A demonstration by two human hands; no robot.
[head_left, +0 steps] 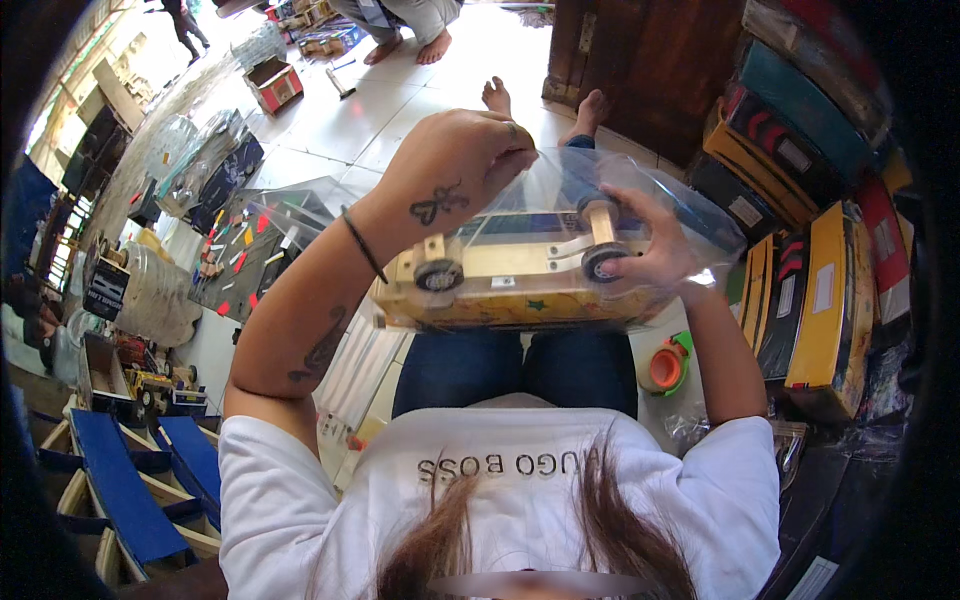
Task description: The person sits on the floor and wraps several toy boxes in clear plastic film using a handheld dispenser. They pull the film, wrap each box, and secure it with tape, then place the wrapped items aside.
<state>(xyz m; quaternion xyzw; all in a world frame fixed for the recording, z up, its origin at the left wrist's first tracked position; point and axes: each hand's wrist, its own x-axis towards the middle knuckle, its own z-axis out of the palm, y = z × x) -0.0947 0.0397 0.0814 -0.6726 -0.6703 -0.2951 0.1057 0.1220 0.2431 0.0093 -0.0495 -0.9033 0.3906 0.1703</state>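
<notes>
A wooden toy truck (pixel 510 260) with black wheels lies across my lap with its underside and axles facing up. Clear plastic film (pixel 690 205), seemingly a bag, surrounds it. My left hand (pixel 490 150) is raised above the truck's far side, its fingers pinched on the plastic. With fingers and thumb around the wheel and axle at the right end, my right hand (pixel 655 240) grips the truck; whether it is inside or outside the film I cannot tell. A green tape dispenser (pixel 683 362) with an orange core stands on the floor near my right forearm.
Yellow and black boxes (pixel 825 300) are stacked along the right. A dark mat (pixel 235 265) with colourful scraps lies left. Blue-topped wooden pieces (pixel 125 480) fill the lower left. Farther off are a red box (pixel 273 85), a hammer (pixel 340 83) and another person's feet (pixel 433 48).
</notes>
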